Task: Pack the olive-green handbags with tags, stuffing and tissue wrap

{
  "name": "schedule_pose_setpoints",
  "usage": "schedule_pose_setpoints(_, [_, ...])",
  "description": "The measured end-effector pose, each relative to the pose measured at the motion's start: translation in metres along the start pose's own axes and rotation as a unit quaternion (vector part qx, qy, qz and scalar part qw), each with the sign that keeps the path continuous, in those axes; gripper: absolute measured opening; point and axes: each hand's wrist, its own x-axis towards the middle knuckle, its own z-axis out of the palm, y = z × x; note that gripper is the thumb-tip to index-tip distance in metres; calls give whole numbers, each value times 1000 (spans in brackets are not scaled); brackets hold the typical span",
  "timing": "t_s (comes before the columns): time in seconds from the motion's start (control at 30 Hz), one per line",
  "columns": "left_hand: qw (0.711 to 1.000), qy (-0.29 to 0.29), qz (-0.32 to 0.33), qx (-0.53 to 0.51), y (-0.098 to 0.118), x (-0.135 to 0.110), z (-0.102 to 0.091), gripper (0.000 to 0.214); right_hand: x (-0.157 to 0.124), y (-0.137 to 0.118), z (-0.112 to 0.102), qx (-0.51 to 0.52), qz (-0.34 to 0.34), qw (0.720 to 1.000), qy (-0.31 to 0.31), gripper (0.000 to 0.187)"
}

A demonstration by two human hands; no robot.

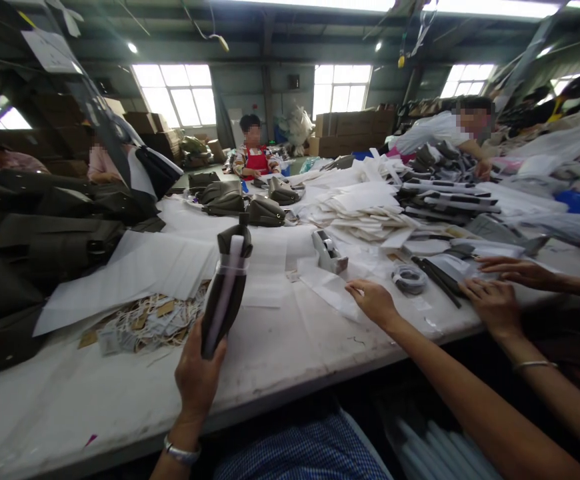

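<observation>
My left hand (197, 373) is wrapped round the lower end of a folded dark leather-like bag (213, 313), held upright above the table. A pale strip runs along the bag's middle, and a clear band circles its upper part. My right hand (374, 303) reaches over the table with thumb and forefinger pinched together. What is between those fingertips, if anything, is too small to make out. Just beyond them lies a thin white sheet (327, 283), with a grey tape dispenser (329, 252) behind it.
Tags with strings (155, 320) lie in a heap on the table (290, 360). Dark bags (45, 253) are piled at left, white sheets (355, 207) in the middle. A tape roll (409, 279) sits near a co-worker's hands (495, 303). Other people work across the table.
</observation>
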Motion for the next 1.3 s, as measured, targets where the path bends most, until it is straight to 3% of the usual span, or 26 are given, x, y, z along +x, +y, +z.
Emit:
schedule_pose_setpoints(0.07, [1000,-3,-2,1,0,0,0,70,4,-12,-6,40,-23,998,42,27])
schedule_pose_setpoints(0.17, [1000,-6,-7,3,2,1,-1,69,19,-30,-16,239,42,968,70,28])
schedule_pose_setpoints(0.27, [1000,-5,-7,-2,4,2,-2,68,34,-47,-22,388,126,912,46,25])
schedule_pose_setpoints(0.37, [1000,-3,-6,-4,3,1,-2,69,25,-67,-15,446,150,882,5,27])
schedule_pose_setpoints(0.43, [1000,1,0,-4,0,0,-1,70,0,-83,0,531,203,820,-72,34])
schedule_pose_setpoints(0.53, [1000,0,8,-4,-3,-1,1,70,-57,-106,33,628,294,689,-211,38])
schedule_pose_setpoints(0.6, [1000,-6,7,-5,-4,-2,1,69,-93,-118,55,648,318,636,-272,38])
schedule_pose_setpoints(0.63, [1000,-8,6,-6,-4,-2,1,69,-107,-122,63,650,318,625,-293,39])
schedule_pose_setpoints(0.67, [1000,-9,6,-6,-3,-2,1,69,-117,-124,70,646,311,624,-310,41])
schedule_pose_setpoints(0.7, [1000,-9,6,-7,-3,-1,0,69,-124,-125,75,631,295,642,-321,44])
schedule_pose_setpoints(0.73, [1000,-8,7,-8,-2,-1,0,70,-127,-124,77,598,269,681,-327,45])
schedule_pose_setpoints(0.8, [1000,-5,12,-12,-1,0,-1,70,-122,-119,74,471,175,804,-317,47])
schedule_pose_setpoints(0.87, [1000,-3,16,-17,-1,0,-1,70,-109,-111,62,273,70,921,-270,42])
schedule_pose_setpoints(0.93, [1000,-4,16,-22,-1,-1,-1,69,-90,-107,48,94,14,972,-216,28])
schedule_pose_setpoints(1.0, [1000,-6,11,-25,-2,-1,0,70,-68,-106,38,19,-1,986,-167,30])
schedule_pose_setpoints(1.07, [1000,-8,10,-26,-2,-1,0,70,-44,-106,38,53,-14,992,-116,34])
schedule_pose_setpoints(1.17, [999,-5,23,-24,-3,-1,0,70,-8,-106,62,166,2,985,-49,51])
schedule_pose_setpoints(1.23, [999,-3,36,-22,-4,-1,1,70,14,-106,84,219,25,974,-43,69])
schedule_pose_setpoints(1.3, [999,-3,47,-21,-5,-1,1,70,29,-111,103,258,29,964,-58,74])
